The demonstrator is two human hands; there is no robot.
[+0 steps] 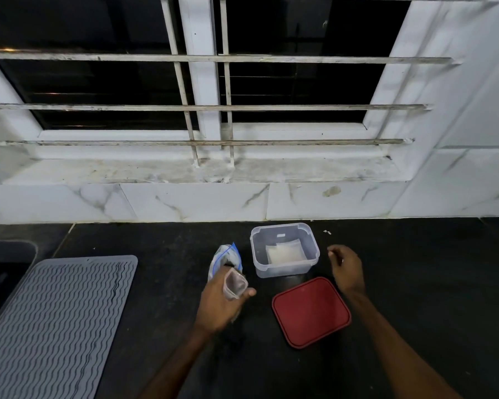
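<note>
Left of the tub [283, 272], left hand [218, 308] grips a cup [235, 285] and zip bag [227, 256]; right hand [346, 269] hangs relaxed.

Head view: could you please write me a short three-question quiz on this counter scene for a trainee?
1. True or false: the red lid sits on the clear container.
2. Which hand grips the small clear cup?
3. Fill in: the white packet lies inside the ____.
Key: 1 false, the red lid lies on the counter; 2 the left hand; 3 clear container.
</note>
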